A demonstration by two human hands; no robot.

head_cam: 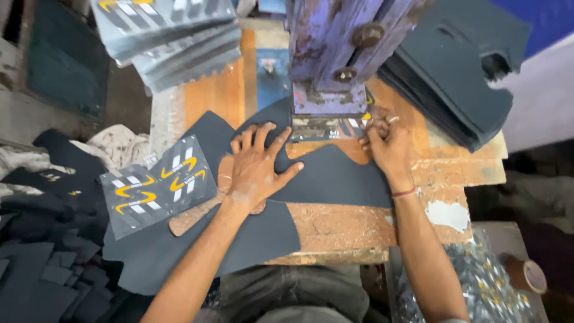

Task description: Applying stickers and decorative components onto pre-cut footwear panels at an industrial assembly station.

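My left hand (257, 164) lies flat, fingers spread, on a dark grey cut fabric piece (335, 176) on the wooden bench. My right hand (385, 140) pinches the edge of a small grey patterned strip (326, 128) that sits under the head of a purple press (335, 57). A ring shows on one finger and a red thread band on that wrist. The grey piece reaches under the press head, and a second dark piece (179, 245) hangs over the near edge of the bench.
A sheet of grey film with yellow and white marks (158, 185) lies left of my left hand. More such sheets (173, 33) are stacked at the back left. A pile of dark cut pieces (460, 72) sits at the right, scraps (42, 275) at the lower left, a tape roll (529, 275) at the lower right.
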